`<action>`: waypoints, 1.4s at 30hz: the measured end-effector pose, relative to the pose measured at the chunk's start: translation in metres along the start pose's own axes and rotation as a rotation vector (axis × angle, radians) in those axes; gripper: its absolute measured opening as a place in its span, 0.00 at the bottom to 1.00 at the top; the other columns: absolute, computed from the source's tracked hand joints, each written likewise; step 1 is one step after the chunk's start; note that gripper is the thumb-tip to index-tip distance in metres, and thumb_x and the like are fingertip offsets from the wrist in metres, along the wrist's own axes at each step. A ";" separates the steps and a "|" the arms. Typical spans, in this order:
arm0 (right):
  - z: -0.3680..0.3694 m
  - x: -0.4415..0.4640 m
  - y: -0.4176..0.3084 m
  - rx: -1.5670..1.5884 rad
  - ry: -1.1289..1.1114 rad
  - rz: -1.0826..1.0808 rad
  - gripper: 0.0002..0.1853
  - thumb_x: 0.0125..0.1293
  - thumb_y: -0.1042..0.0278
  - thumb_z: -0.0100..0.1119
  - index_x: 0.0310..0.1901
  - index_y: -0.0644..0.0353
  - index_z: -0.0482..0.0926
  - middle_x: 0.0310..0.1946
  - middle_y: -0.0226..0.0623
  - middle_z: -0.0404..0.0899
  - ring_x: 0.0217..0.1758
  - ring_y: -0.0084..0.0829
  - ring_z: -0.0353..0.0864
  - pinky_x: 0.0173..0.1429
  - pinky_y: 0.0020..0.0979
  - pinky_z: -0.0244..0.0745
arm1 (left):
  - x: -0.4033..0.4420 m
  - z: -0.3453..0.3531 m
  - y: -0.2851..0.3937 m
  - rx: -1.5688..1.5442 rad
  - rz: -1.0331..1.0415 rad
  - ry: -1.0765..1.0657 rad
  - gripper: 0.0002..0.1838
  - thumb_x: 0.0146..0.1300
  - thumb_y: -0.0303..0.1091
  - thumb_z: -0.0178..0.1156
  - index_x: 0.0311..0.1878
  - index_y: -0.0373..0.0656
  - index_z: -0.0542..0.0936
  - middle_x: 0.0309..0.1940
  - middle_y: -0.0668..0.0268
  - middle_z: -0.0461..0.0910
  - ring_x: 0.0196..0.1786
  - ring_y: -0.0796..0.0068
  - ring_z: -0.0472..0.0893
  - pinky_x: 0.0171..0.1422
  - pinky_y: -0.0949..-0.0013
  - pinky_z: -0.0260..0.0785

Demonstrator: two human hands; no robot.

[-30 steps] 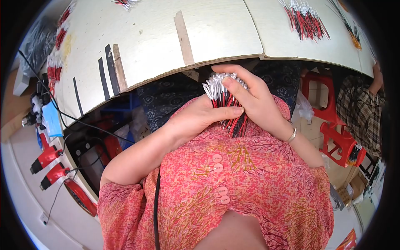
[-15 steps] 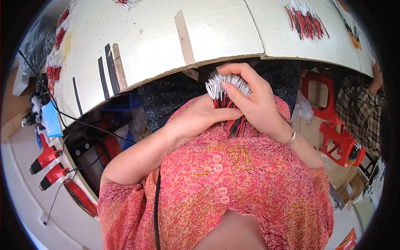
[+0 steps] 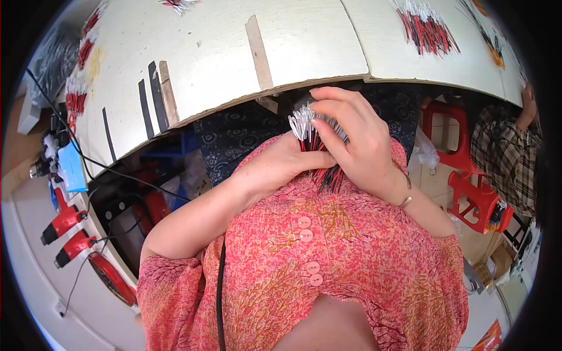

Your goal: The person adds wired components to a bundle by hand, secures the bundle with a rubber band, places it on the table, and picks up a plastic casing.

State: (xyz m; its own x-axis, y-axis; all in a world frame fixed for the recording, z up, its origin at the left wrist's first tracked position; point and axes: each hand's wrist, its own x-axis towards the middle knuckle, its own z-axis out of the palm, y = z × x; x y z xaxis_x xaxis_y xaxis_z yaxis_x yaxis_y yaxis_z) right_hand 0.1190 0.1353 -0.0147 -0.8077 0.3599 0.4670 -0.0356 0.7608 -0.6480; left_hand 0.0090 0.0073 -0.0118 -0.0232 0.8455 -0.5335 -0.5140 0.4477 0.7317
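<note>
A thick bundle of red and black wires [image 3: 310, 142] with whitish clear tips is held just below the table edge, against the patterned shirt. My left hand [image 3: 290, 158] grips it from the left, thumb lying across the wires and the other fingers hidden behind them. Over the right side of the tips, my right hand [image 3: 357, 134] is curved with its thumb and fingertips at the white ends. Its fingers cover part of the bundle, and whether they pinch single wires is too small to tell.
On the table [image 3: 304, 47] lie a wire pile [image 3: 426, 29] and more bundles at the left edge. Red heat guns [image 3: 64, 225] hang at left. Red stools [image 3: 448, 137] and a co-worker's plaid sleeve [image 3: 503, 152] are at right. A black cable [image 3: 126, 175] crosses the left.
My right hand has turned and its fingers have moved in over the right part of the tips, covering more of them. My left hand keeps its hold on the bundle.
</note>
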 end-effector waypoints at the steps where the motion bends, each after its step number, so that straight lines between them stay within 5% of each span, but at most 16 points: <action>1: 0.001 0.000 -0.001 0.009 0.012 0.021 0.12 0.57 0.75 0.66 0.43 0.63 0.78 0.45 0.40 0.81 0.45 0.42 0.82 0.44 0.36 0.80 | -0.001 0.001 0.001 -0.015 0.001 -0.002 0.17 0.63 0.30 0.63 0.55 0.38 0.75 0.46 0.69 0.78 0.50 0.81 0.76 0.55 0.72 0.69; 8: -0.002 0.000 -0.005 0.079 -0.046 0.118 0.11 0.58 0.79 0.65 0.43 0.64 0.78 0.47 0.43 0.81 0.48 0.41 0.82 0.50 0.34 0.77 | -0.002 0.001 0.001 -0.021 0.000 -0.008 0.17 0.63 0.29 0.63 0.54 0.37 0.75 0.46 0.68 0.78 0.51 0.81 0.76 0.56 0.72 0.69; 21: -0.002 0.003 -0.003 0.169 -0.022 0.071 0.08 0.58 0.76 0.65 0.37 0.63 0.74 0.48 0.39 0.80 0.46 0.40 0.80 0.44 0.36 0.77 | -0.003 0.002 0.003 0.012 0.020 -0.014 0.17 0.62 0.30 0.63 0.54 0.37 0.75 0.46 0.68 0.78 0.51 0.81 0.76 0.56 0.72 0.69; 36: -0.001 0.001 0.000 0.219 0.084 0.043 0.08 0.57 0.81 0.64 0.36 0.62 0.75 0.35 0.38 0.77 0.40 0.39 0.77 0.46 0.35 0.73 | -0.003 0.003 0.005 -0.005 0.040 -0.058 0.16 0.63 0.29 0.62 0.54 0.37 0.77 0.46 0.69 0.79 0.50 0.81 0.76 0.56 0.72 0.68; 42: -0.006 0.000 -0.007 0.241 0.111 0.158 0.13 0.56 0.82 0.63 0.43 0.62 0.78 0.35 0.37 0.77 0.43 0.39 0.76 0.45 0.35 0.73 | -0.004 0.002 0.002 -0.073 0.028 -0.054 0.17 0.64 0.31 0.62 0.55 0.38 0.77 0.47 0.69 0.79 0.51 0.80 0.76 0.58 0.71 0.68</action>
State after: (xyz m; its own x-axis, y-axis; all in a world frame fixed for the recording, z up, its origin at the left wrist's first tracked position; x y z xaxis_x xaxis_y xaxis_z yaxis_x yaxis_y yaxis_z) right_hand 0.1225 0.1328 -0.0065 -0.7455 0.5307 0.4032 -0.0640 0.5452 -0.8359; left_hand 0.0092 0.0057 -0.0074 0.0072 0.8726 -0.4884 -0.5751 0.4032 0.7118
